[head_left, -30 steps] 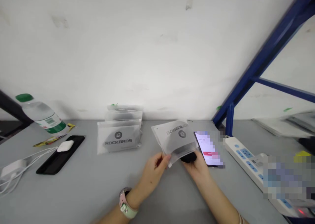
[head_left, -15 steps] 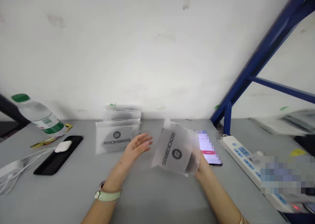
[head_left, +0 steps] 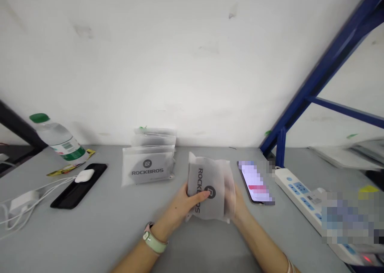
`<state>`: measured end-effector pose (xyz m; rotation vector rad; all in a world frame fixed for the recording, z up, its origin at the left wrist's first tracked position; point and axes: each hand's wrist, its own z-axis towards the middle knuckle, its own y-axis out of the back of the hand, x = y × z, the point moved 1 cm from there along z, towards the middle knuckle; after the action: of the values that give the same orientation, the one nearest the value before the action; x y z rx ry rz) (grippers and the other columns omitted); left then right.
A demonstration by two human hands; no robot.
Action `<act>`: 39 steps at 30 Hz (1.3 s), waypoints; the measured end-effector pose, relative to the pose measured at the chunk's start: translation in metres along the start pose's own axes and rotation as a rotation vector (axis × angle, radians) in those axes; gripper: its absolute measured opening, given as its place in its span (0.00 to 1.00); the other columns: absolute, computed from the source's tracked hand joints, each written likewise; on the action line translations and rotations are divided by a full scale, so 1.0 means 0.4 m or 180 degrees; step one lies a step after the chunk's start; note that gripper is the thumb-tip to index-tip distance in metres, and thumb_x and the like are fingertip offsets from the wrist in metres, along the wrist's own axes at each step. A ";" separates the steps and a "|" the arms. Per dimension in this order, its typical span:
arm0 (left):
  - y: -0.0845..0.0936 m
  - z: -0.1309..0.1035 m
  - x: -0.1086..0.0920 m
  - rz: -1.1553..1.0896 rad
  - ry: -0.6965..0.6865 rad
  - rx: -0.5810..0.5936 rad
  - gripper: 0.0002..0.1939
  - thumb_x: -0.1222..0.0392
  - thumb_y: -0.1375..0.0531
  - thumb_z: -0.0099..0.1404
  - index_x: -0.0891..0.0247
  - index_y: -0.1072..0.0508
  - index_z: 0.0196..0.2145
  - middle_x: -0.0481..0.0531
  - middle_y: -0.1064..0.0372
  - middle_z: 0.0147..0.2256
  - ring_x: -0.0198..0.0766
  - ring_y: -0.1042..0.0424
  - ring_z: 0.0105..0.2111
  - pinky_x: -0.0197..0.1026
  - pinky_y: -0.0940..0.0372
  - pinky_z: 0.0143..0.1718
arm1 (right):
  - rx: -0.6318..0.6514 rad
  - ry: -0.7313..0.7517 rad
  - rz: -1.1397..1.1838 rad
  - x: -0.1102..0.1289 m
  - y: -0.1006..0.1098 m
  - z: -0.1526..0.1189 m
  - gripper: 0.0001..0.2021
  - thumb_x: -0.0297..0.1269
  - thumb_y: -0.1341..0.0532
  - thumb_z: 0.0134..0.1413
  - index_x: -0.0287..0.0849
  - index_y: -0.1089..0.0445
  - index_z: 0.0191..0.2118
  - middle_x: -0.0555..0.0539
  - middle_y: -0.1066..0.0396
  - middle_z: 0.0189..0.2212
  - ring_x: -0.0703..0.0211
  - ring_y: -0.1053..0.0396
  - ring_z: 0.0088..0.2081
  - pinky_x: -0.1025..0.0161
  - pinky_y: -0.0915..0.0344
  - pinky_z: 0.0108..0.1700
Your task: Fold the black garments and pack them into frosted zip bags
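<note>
A frosted plastic pouch point(head_left: 211, 171) printed ROCKBROS is held upright over the desk, its lettering turned sideways. My left hand point(head_left: 190, 203) grips its left side, thumb pressed flat on the front near the logo and fingers hidden behind. At the right side, my right hand point(head_left: 235, 203) holds the pouch; its fingers show only dimly through the cloudy plastic, and I cannot tell whether they are inside or behind it. Something grey and flat fills the pouch's left part. Further left, several similar pouches point(head_left: 147, 167) stand in a row, one behind another.
A bottle with a green cap point(head_left: 64, 139) leans at the left, near a black phone point(head_left: 67, 195), a white earphone case point(head_left: 84, 176) and white cables. To the right lie a lit phone point(head_left: 253, 183) and a white power strip point(head_left: 295, 193), beside a blue metal frame point(head_left: 280, 145).
My left hand has moved right and taken hold of the pouch's left side. The pouch has turned more upright and faces me. The row of pouches has not been moved.
</note>
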<state>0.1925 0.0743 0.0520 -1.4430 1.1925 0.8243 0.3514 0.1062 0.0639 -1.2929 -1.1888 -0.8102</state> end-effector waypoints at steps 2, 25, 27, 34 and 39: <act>0.001 -0.004 -0.006 -0.0174 0.0133 0.0126 0.25 0.54 0.27 0.52 0.65 0.24 0.46 0.58 0.22 0.42 0.49 0.23 0.43 0.46 0.28 0.43 | 0.0166 0.0027 -0.0249 0.012 0.013 0.008 0.21 0.48 0.26 0.36 0.45 0.23 0.38 0.45 0.21 0.36 0.40 0.25 0.41 0.52 0.29 0.42; 0.358 -0.077 -0.230 -0.0924 -0.2745 -0.3767 0.14 0.56 0.37 0.57 0.60 0.31 0.41 0.53 0.25 0.44 0.40 0.25 0.44 0.43 0.33 0.46 | 0.0425 0.1135 -0.0726 0.030 -0.255 0.137 0.16 0.51 0.33 0.47 0.41 0.25 0.30 0.51 0.31 0.23 0.65 0.42 0.23 0.67 0.46 0.24; 0.391 -0.093 -0.231 -0.0741 -0.2921 -0.4399 0.14 0.59 0.39 0.56 0.60 0.34 0.41 0.51 0.27 0.42 0.37 0.26 0.41 0.41 0.35 0.44 | 0.0633 0.1157 -0.0862 -0.003 -0.309 0.156 0.15 0.50 0.34 0.48 0.42 0.25 0.29 0.52 0.31 0.22 0.65 0.40 0.23 0.67 0.45 0.25; 0.398 -0.065 -0.191 -0.0395 -0.2776 -0.4404 0.07 0.59 0.43 0.55 0.61 0.37 0.33 0.43 0.35 0.28 0.30 0.39 0.24 0.35 0.43 0.28 | 0.0732 0.1314 -0.1124 -0.098 -0.409 0.182 0.13 0.48 0.35 0.50 0.43 0.25 0.29 0.50 0.27 0.25 0.59 0.33 0.28 0.63 0.37 0.32; 0.370 -0.047 -0.177 -0.0238 -0.2792 -0.4248 0.05 0.58 0.46 0.58 0.60 0.38 0.32 0.41 0.40 0.25 0.30 0.42 0.22 0.35 0.44 0.27 | 0.0021 0.1620 -0.1380 -0.083 -0.373 0.210 0.19 0.52 0.35 0.49 0.44 0.27 0.42 0.44 0.26 0.43 0.53 0.31 0.41 0.58 0.35 0.44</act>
<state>0.0297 0.0786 0.0801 -1.7043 -0.2338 2.1044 0.1853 0.1592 0.0632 -0.7543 -1.0573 -1.3550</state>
